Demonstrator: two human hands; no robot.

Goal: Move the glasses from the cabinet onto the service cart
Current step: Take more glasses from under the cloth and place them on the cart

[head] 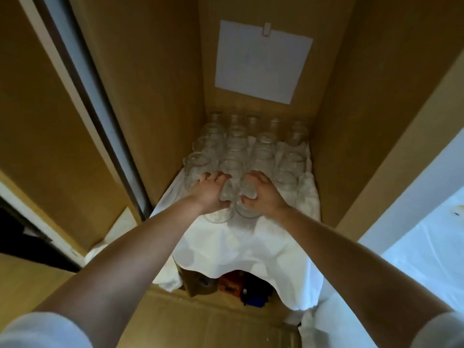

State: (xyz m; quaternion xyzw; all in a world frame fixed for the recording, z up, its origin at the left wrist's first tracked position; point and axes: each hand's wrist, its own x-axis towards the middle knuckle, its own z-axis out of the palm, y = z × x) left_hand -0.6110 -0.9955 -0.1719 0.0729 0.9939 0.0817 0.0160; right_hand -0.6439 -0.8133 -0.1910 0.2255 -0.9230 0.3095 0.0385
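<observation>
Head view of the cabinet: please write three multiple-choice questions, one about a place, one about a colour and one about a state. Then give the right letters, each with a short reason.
1. Where do the glasses stand?
A. on a white cloth inside the cabinet
B. on the bare floor
C. in a sink

2. What colour is the sheet of paper on the back wall of the cabinet?
A. red
B. white
C. black

3. What are the hands doing?
A. both hang empty
B. the left hand and the right hand each hold a glass
C. both pull the cloth away

Right letters:
1 A: the cloth lies under the rows of glasses.
2 B: the sheet is plain white against the brown wall.
3 B: the fingers of each hand curl round one glass at the front.
</observation>
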